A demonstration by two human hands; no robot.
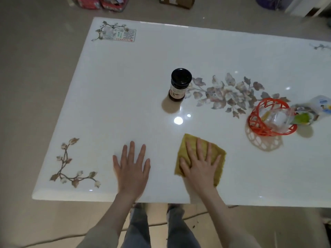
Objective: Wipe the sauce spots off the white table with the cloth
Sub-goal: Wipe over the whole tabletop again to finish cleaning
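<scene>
My hands are both flat on the table, fingers straight and spread: the left hand presses on bare white surface near the front edge, and the right hand lies palm-down on the cloth, gripping nothing. The cloth is a yellow-green square, flat on the table just right of my left hand and near the front edge (its far corner and right side show past my fingers). I cannot make out any sauce spots around it. Farther back, near the middle, stands a dark jar with a black lid, upright beside the printed flowers. Well to the right sits a red basket holding clear plastic packets, with a bottle just behind it.
</scene>
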